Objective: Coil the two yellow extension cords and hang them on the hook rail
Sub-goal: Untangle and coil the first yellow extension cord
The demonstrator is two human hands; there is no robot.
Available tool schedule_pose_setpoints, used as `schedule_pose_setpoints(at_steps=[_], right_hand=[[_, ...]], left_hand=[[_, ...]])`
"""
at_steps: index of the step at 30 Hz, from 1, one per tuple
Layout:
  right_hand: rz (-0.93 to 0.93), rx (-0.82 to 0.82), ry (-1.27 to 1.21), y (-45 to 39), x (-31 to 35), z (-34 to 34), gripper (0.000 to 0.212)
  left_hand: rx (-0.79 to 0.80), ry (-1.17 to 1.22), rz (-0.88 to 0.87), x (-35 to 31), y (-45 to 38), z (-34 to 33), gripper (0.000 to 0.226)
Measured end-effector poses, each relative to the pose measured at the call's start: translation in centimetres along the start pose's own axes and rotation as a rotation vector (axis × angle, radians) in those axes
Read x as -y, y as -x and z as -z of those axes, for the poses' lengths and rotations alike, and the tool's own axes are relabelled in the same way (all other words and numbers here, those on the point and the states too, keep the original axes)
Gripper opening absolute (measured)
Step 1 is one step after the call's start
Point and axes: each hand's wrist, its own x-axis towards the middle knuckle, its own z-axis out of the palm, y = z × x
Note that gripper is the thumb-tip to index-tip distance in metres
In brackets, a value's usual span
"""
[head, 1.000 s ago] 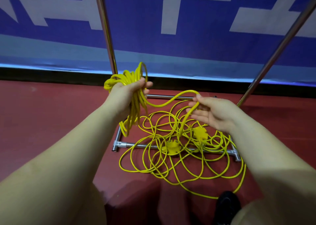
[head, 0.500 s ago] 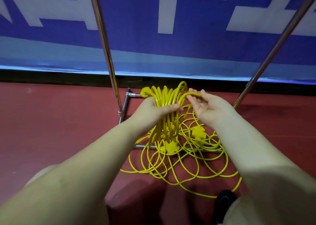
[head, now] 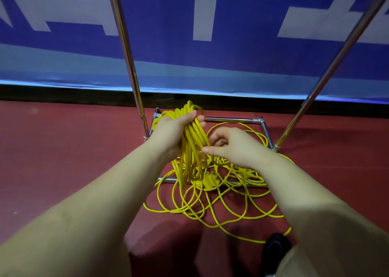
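In the left hand point(head: 170, 133), the coil point(head: 192, 150) hangs lengthwise — loops pointing down.

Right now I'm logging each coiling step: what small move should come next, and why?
Probably draw another loop up: the left hand grips the coiled bundle, the right hand sits beside it, and much loose cord lies tangled on the red floor.

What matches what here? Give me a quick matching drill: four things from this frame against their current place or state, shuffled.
Things:
1. coiled bundle
2. loose cord
3. yellow socket block
4. right hand

States:
A. sprawled in loops on the red floor
B. gripped in the left hand
C. beside the bundle, thumb towards it
D. on the floor by the rack's front base bar

Pairs: 1-B, 2-A, 3-D, 4-C
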Motion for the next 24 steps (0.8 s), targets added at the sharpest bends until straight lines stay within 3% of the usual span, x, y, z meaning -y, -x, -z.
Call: schedule_pose_setpoints(at_steps=[6, 9, 12, 15, 17, 21, 24], right_hand=[[0.044, 0.114, -0.162, 0.5, 0.4, 0.3, 0.014], [-0.006, 0.218, 0.128, 0.9, -0.8, 0.7, 0.019], [-0.055, 0.175, 0.247, 0.9, -2.0, 1.3, 0.014], [-0.108, 0.057, 0.059, 0.8, -2.3, 1.6, 0.002], [-0.152, -0.009, -0.147, 1.0, -2.1, 1.7, 0.007], [-0.244, -0.044, -0.550, 1.0, -1.4, 2.2, 0.019], [-0.304, -0.066, -0.628, 0.8, -1.0, 2.2, 0.017]], left_hand=[[-0.108, 0.144, 0.002, -1.4, -0.5, 1.1, 0.022], [-0.204, 0.249, -0.043, -2.5, -1.4, 2.6, 0.016], [-0.235, 0.222, -0.061, -2.8, -2.0, 4.0, 0.013], [-0.304, 0.103, -0.026, -2.4, -2.2, 4.4, 0.008], [-0.315, 0.054, 0.017, -2.1, -2.1, 4.2, 0.013], [-0.210, 0.004, 0.100, -1.5, -1.9, 3.5, 0.020], [-0.084, -0.088, 0.151, -0.9, -1.6, 2.9, 0.021]])
